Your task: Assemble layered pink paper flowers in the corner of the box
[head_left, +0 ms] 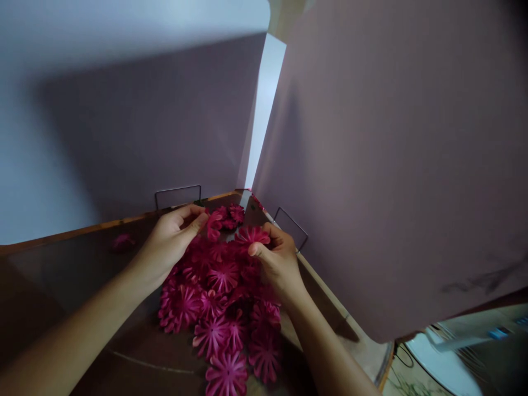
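Backed by 2 tall, smooth panels, 1 pale blue and heavily shadowed, 1 grey-mauve, with a bright narrow strip between. Lies below them, dark brown and wood-edged: the work surface. Bears a heaped pile of magenta, many-petalled artificial flowers, centred between both forearms and spilling toward the near edge of view. Reaches over the far part of that pile with both hands. Pinches a curled magenta flower piece at its left edge between thumb and index finger of the left hand. Grips a spread magenta flower between thumb and bent fingers of the right hand. Includes, just beyond, a small darker red cluster, and off to the left, 1 blurred loose pink flower. Has 2 thin wire loops at the panels' feet, 1 on each side. Shows at lower right a white rounded object, too blurred to identify, near a thin dark cable.
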Action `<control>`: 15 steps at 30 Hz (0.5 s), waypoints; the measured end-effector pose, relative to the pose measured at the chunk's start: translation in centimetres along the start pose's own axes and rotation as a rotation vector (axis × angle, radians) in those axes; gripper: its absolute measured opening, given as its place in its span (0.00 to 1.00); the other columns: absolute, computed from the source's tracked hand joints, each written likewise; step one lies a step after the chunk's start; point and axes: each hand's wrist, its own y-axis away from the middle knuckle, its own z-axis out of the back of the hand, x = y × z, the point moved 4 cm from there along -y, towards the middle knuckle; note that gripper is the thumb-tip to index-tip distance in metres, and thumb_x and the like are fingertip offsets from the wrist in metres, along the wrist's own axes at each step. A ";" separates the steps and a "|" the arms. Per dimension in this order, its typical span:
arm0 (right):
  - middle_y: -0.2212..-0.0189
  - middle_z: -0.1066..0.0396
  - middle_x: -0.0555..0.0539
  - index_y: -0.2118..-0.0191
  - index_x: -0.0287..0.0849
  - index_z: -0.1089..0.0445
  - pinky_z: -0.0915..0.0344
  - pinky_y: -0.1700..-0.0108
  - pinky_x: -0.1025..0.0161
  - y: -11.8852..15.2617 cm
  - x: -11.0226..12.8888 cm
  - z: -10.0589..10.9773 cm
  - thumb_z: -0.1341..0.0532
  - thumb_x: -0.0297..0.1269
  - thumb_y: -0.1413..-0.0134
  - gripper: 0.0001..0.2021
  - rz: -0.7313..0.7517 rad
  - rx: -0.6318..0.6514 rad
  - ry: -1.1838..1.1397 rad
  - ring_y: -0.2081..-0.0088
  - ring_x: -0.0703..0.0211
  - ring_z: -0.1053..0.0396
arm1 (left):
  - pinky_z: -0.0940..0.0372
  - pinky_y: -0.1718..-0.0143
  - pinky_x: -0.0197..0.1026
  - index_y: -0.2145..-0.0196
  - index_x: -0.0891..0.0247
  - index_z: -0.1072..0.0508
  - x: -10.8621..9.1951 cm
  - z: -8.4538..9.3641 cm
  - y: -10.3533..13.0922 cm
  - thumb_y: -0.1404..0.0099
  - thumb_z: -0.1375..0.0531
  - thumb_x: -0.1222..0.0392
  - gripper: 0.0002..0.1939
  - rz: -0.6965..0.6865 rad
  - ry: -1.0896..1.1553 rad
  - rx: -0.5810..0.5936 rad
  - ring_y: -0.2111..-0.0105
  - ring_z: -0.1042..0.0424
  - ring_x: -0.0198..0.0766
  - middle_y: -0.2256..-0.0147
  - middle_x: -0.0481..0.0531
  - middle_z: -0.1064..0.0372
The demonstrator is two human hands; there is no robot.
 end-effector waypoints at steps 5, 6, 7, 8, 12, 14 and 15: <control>0.78 0.48 0.55 0.73 0.43 0.39 0.50 0.74 0.67 0.0 -0.2 0.1 0.38 0.64 0.53 0.26 -0.013 0.021 0.032 0.76 0.65 0.52 | 0.33 0.64 0.37 0.61 0.61 0.24 -0.4 0.0 -0.2 0.39 0.35 0.47 0.15 -0.099 -0.159 -0.002 0.63 0.27 0.39 0.61 0.52 0.25; 0.77 0.47 0.54 0.71 0.43 0.38 0.50 0.73 0.67 0.0 -0.2 0.1 0.39 0.65 0.52 0.26 -0.002 0.021 0.020 0.75 0.65 0.51 | 0.33 0.61 0.38 0.61 0.61 0.24 -0.5 -0.1 -0.2 0.38 0.36 0.47 0.15 -0.115 -0.192 0.005 0.60 0.27 0.40 0.59 0.53 0.25; 0.76 0.46 0.54 0.69 0.44 0.37 0.49 0.73 0.67 0.0 -0.3 0.2 0.40 0.64 0.50 0.25 0.009 0.023 0.004 0.75 0.64 0.50 | 0.33 0.59 0.39 0.60 0.61 0.23 -0.5 -0.2 -0.2 0.37 0.37 0.48 0.15 -0.124 -0.214 0.011 0.57 0.27 0.42 0.58 0.54 0.25; 0.75 0.44 0.53 0.67 0.44 0.36 0.48 0.72 0.66 0.0 -0.3 0.2 0.41 0.64 0.48 0.24 0.017 0.024 -0.007 0.74 0.64 0.48 | 0.33 0.58 0.39 0.60 0.61 0.23 -0.5 -0.3 -0.2 0.37 0.37 0.48 0.15 -0.133 -0.223 0.010 0.56 0.28 0.43 0.57 0.54 0.25; 0.73 0.38 0.50 0.66 0.44 0.31 0.45 0.68 0.64 -0.1 -0.8 0.7 0.48 0.61 0.40 0.24 0.023 -0.035 0.034 0.71 0.61 0.42 | 0.33 0.56 0.39 0.59 0.59 0.24 -0.5 -0.1 -0.3 0.37 0.37 0.48 0.14 -0.146 -0.195 -0.020 0.55 0.28 0.42 0.57 0.53 0.25; 0.72 0.35 0.49 0.68 0.44 0.30 0.43 0.66 0.63 -0.2 -1.0 0.9 0.52 0.61 0.38 0.26 0.025 -0.069 0.062 0.69 0.59 0.39 | 0.33 0.57 0.39 0.59 0.59 0.24 -0.5 0.2 -0.4 0.37 0.37 0.49 0.13 -0.141 -0.175 -0.033 0.55 0.28 0.42 0.57 0.52 0.26; 0.72 0.35 0.48 0.69 0.44 0.29 0.42 0.65 0.63 -0.3 -1.1 0.9 0.53 0.62 0.38 0.27 0.023 -0.075 0.070 0.69 0.59 0.39 | 0.33 0.57 0.38 0.59 0.59 0.25 -0.4 0.3 -0.5 0.36 0.37 0.49 0.13 -0.139 -0.170 -0.038 0.55 0.29 0.42 0.57 0.52 0.26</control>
